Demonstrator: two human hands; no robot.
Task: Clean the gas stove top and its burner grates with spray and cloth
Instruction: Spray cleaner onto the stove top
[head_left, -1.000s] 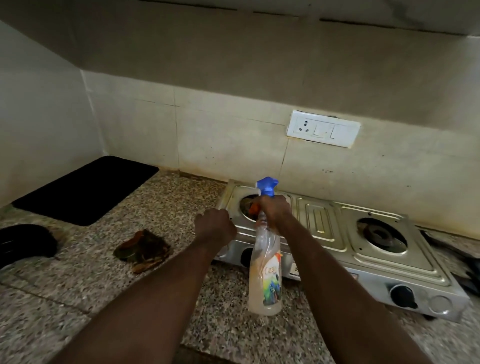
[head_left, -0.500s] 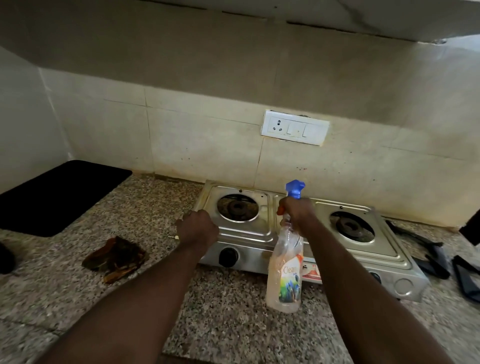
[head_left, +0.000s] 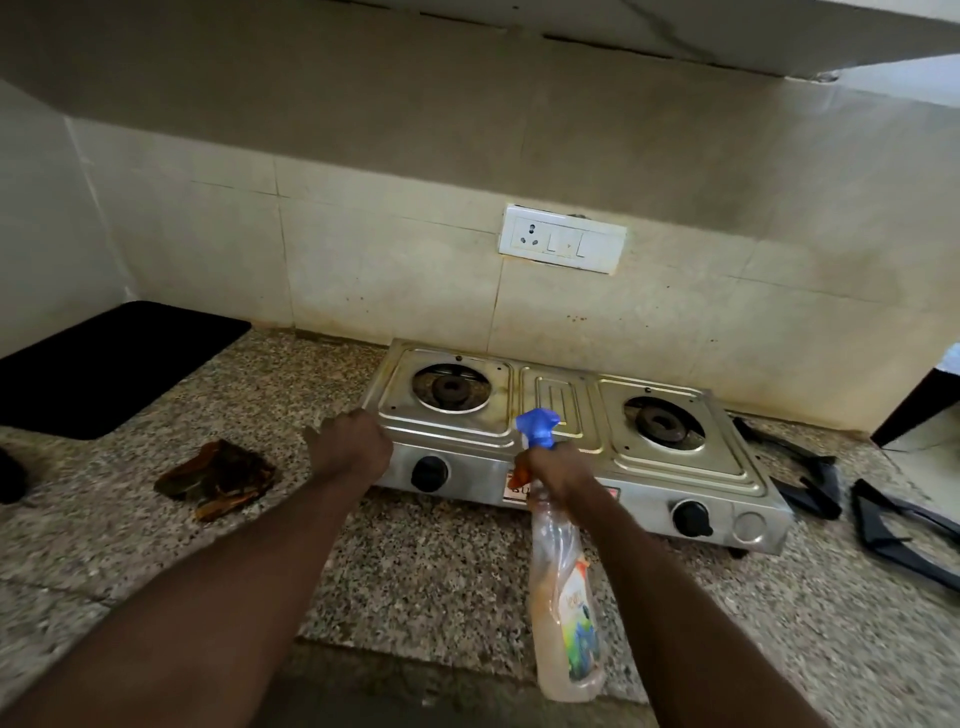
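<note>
The speckled stone counter (head_left: 441, 571) runs up to a tiled wall with a white socket (head_left: 562, 244) on it. The stove (head_left: 571, 452) sits close to that wall. There is bare counter between the stove and the counter's front edge. More bare counter lies on the left, between the stove and the brown cloth (head_left: 218, 478). A black mat (head_left: 104, 364) fills the far left corner. On the right, two black grates (head_left: 810, 478) lie off the stove, one of them just beside its right end. The left hand (head_left: 350, 447) is curled at the stove's left front corner. Its fingers are hidden, so I cannot tell if it grips the edge. The right hand (head_left: 558, 473) is wrapped round the neck of the bottle (head_left: 563, 613). The blue spray head points at the stove's middle, and the bottle's base tilts back toward the person. A second ago this hand was over the left burner (head_left: 451, 387). Now it is at the stove's middle, near the front edge. The left hand has stayed at its corner. The stove is shiny steel with two bare, rusty-looking burners, brown stains by the left one and two black knobs (head_left: 428, 473).
</note>
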